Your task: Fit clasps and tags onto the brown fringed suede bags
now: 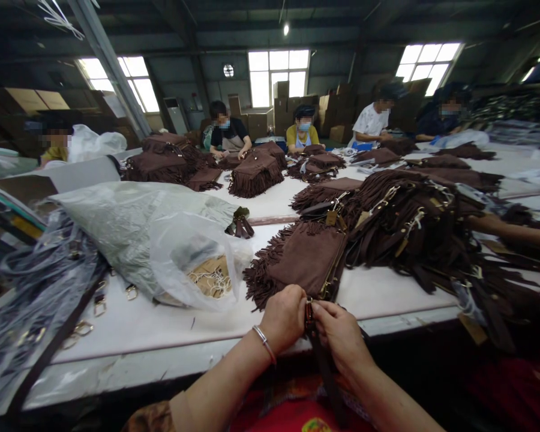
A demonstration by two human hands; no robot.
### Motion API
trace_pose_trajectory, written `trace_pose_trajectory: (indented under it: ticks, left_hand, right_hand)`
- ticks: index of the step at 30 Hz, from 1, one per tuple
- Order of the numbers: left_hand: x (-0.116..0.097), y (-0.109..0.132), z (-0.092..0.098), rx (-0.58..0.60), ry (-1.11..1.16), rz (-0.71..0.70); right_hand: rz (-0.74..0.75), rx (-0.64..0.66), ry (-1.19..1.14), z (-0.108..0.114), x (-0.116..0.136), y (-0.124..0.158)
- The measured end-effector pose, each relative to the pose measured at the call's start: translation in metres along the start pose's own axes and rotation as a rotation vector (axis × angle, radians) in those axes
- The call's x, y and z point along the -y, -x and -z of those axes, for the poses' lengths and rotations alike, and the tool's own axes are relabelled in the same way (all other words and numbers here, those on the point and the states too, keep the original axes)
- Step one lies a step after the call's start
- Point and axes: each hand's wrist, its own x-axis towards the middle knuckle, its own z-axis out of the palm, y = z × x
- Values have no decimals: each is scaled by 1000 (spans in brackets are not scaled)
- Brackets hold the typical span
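Observation:
A brown fringed bag (306,255) lies on the white table just beyond my hands. At its near corner, my left hand (284,319) is closed on a dark brown strap (324,366) near a small metal clasp (309,302). My right hand (339,331) pinches the same strap and clasp from the other side, with its thumb and fingers together. The strap hangs down from between my hands over the table's front edge. My fingers partly hide the clasp.
Left of the bag, an open plastic bag (193,264) holds tags with white strings. Wrapped straps (40,300) lie far left. A large pile of fringed bags (414,222) stands right, with another person's arm (513,230) reaching in. Several people work across the table (171,329).

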Motion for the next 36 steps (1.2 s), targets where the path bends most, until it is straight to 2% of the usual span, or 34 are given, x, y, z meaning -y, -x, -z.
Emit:
trace_pose_trajectory:
  ticks: [5, 8, 10, 12, 15, 17, 23, 30, 36]
  left_hand:
    - [0, 1, 10, -87, 432, 166]
    - [0, 2, 13, -38, 748, 321]
    - [1, 2, 12, 9, 837, 359]
    - [2, 2, 11, -12, 703, 299]
    - [4, 3, 8, -81, 364, 130]
    - [5, 4, 6, -83, 251, 82]
    - [0, 6, 1, -37, 181, 123]
    - [-5, 3, -1, -119, 146, 172]
    - [-8, 0, 0, -115, 66, 90]
  right_hand:
    - [18, 54, 69, 7, 5, 2]
    - [51, 77, 129, 12, 9, 5]
    - [56, 90, 164, 14, 9, 7]
    - [52, 83, 183, 15, 8, 7]
    - [42, 56, 177, 14, 5, 4]
    - [29, 47, 162, 13, 3, 2]
    - [-32, 36, 52, 7, 3, 1]
    - [-66, 52, -213, -5, 1, 1]
    - [-77, 51, -279, -6, 3, 4]
